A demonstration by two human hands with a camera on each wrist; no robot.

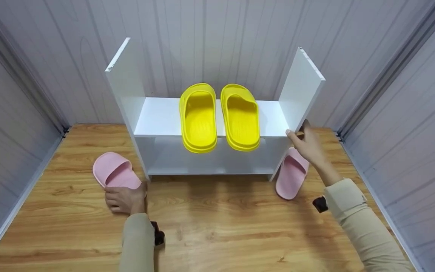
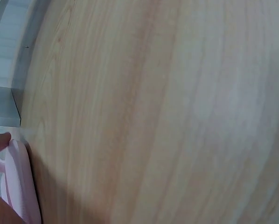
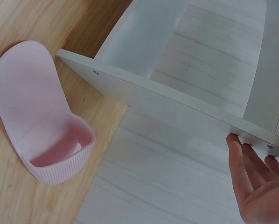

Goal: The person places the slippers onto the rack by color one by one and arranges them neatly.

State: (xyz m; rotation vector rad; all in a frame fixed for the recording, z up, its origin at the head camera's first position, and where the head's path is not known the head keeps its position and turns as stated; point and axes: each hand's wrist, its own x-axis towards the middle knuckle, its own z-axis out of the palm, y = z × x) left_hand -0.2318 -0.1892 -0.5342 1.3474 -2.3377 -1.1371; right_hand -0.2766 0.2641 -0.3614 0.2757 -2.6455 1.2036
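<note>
My left hand (image 1: 126,198) holds the heel end of a pink slipper (image 1: 113,166) on the floor left of a white rack (image 1: 161,113). The left wrist view catches only part of that slipper (image 2: 22,186) and a bit of the hand. With the thumb at the front edge and the fingers against the outer face, my right hand (image 1: 311,146) grips the rack's right side panel (image 3: 177,109). Below that hand a second pink slipper (image 1: 291,177) lies on the floor, toe toward the wall. Two yellow slippers (image 1: 200,128) sit side by side on the upper shelf, heels overhanging its front edge.
The rack's lower shelf (image 1: 206,164) lies beneath the yellow slippers. Panelled walls (image 1: 217,45) enclose the wood-patterned floor (image 1: 217,234) at the back and both sides. The rack's two side panels rise above the upper shelf, its top uncovered.
</note>
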